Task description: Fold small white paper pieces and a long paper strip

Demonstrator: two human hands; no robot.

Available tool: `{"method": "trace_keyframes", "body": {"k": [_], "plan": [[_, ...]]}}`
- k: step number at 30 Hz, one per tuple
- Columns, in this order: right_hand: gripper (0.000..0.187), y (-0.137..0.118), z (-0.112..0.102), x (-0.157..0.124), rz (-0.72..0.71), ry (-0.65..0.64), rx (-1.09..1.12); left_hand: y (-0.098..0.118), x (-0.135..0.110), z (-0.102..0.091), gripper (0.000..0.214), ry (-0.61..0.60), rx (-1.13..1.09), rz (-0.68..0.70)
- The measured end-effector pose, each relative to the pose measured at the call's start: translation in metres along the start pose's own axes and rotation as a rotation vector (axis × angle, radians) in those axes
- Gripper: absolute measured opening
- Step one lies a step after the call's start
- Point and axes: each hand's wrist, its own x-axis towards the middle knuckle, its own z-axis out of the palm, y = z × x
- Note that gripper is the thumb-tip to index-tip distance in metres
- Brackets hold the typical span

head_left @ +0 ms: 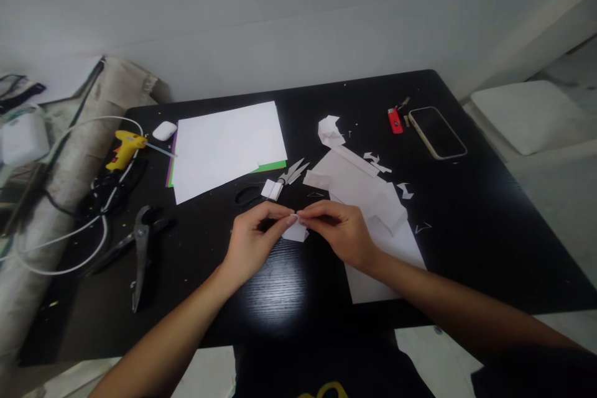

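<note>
Between my two hands, over the middle of the black table, is a small white piece of paper [295, 234]. My left hand [258, 232] pinches its upper edge from the left, thumb against fingertips. From the right, my right hand [342, 230] pinches the same edge, its fingertips almost meeting the left ones. Just beyond my left hand lie open scissors [293, 172], with a small folded white paper [272, 189] over part of their handles. Cut and folded white sheets [349, 180] lie beyond and under my right hand.
A stack of paper with a white sheet [228, 146] on top lies at the back left. Left of it are a yellow glue gun [125, 148], a white earbud case [164, 130] and pliers [141, 233]. A red lighter [395, 120] and a phone [437, 132] lie back right.
</note>
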Motion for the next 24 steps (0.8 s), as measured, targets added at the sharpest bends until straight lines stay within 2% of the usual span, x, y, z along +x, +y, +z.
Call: {"method": "trace_keyframes", "body": {"k": [10, 16, 24], "plan": [[0.006, -0.0003, 0.0013, 0.0006, 0.033, -0.011, -0.004, 0.0015, 0.0006, 0.0010, 0.007, -0.042, -0.036, 0.023], [0.015, -0.0007, 0.0008, 0.0011, 0.126, -0.001, -0.012, 0.0048, 0.0003, 0.0001, 0.008, -0.007, -0.043, 0.015], [0.010, 0.0008, -0.0002, 0.0007, 0.123, -0.003, 0.001, 0.0034, 0.0003, -0.0002, 0.006, -0.031, -0.046, 0.039]]}}
